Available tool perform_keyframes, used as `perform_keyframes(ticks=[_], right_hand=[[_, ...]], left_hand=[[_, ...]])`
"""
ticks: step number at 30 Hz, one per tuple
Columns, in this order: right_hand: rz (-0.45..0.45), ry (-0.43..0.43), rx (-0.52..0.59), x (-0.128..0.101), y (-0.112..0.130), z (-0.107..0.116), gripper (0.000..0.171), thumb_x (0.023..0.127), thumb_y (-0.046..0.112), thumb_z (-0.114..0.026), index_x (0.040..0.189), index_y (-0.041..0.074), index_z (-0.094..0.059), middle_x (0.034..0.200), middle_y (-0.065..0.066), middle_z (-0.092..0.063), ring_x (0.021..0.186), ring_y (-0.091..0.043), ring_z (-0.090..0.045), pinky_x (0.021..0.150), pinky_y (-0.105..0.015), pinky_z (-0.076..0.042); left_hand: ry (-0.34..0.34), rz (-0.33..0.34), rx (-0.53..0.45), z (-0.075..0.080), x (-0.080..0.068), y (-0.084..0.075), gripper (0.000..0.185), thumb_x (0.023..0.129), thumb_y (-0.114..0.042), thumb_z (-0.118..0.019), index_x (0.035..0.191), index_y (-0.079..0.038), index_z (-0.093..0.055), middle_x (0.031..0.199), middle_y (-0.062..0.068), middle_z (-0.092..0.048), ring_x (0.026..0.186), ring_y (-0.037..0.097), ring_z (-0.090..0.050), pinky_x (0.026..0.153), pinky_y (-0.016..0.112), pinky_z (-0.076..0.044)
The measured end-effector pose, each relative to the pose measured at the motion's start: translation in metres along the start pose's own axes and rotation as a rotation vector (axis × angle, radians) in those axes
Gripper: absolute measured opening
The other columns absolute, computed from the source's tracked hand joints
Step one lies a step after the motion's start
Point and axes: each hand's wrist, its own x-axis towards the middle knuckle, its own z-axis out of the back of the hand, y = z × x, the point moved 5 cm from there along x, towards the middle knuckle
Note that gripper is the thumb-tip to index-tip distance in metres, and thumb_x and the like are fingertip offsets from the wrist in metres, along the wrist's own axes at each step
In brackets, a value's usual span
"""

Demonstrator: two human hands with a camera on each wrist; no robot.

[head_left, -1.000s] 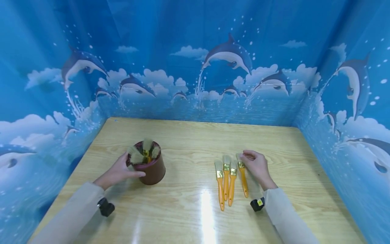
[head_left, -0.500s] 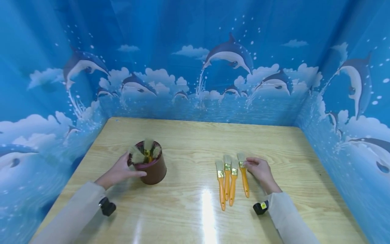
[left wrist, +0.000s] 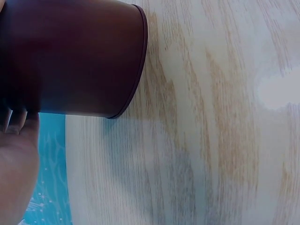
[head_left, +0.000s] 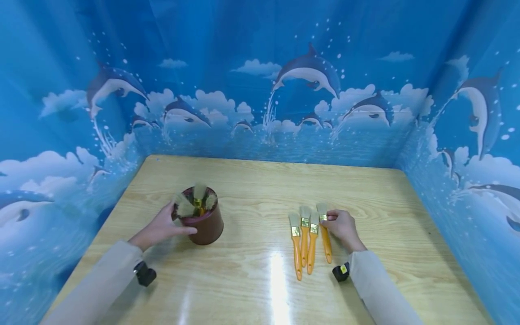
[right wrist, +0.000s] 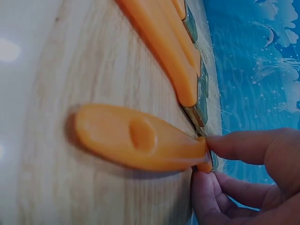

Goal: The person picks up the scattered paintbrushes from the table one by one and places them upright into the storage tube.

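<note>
On the left of the head view my left hand (head_left: 162, 230) grips a dark brown round holder (head_left: 211, 228), thumb on the near side and fingers around the far left. Several paintbrushes (head_left: 185, 209) stand in it, bristles up. The left wrist view shows the holder's wall (left wrist: 84, 56) and base rim against the table. At right, my right hand (head_left: 343, 228) pinches the rightmost paintbrush (head_left: 327, 246) near its metal band. In the right wrist view, thumb and fingers sit either side of the neck of its orange handle (right wrist: 140, 138), which lies on or close to the table.
Three more paintbrushes, among them the leftmost brush (head_left: 297, 255), lie side by side just left of the right hand, bristles away from me. The wooden table (head_left: 252, 198) bears a bright reflection. Blue dolphin-print curtains (head_left: 260, 90) stand along its back and sides.
My right hand came back from the bristle end of the rightmost paintbrush, drew slightly aside, then closed on it near the metal band. The left hand keeps its hold on the holder.
</note>
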Motion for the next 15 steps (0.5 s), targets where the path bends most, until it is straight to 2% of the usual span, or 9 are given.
perform_keyframes(ticks=[8, 15], right_hand=[[-0.02, 0.02, -0.023, 0.0009, -0.0007, -0.0002, 0.042, 0.08, 0.008, -0.07, 0.116, -0.01, -0.06, 0.094, -0.014, -0.062, 0.084, -0.022, -0.057, 0.065, -0.025, -0.047], [-0.079, 0.063, 0.002, -0.0043, -0.0023, 0.0009, 0.044, 0.086, 0.013, -0.066, 0.124, -0.008, -0.056, 0.102, -0.016, -0.061, 0.091, -0.024, -0.057, 0.071, -0.029, -0.049]], left_hand=[[0.0, -0.002, 0.004, -0.0002, -0.0003, -0.0023, 0.111, 0.072, -0.038, -0.083, 0.153, -0.008, -0.014, 0.151, 0.023, -0.028, 0.136, 0.045, -0.029, 0.109, 0.061, -0.027], [0.005, -0.028, -0.009, -0.0002, -0.0025, -0.0056, 0.106, 0.074, -0.033, -0.083, 0.152, -0.005, -0.016, 0.151, 0.025, -0.028, 0.136, 0.046, -0.03, 0.109, 0.06, -0.028]])
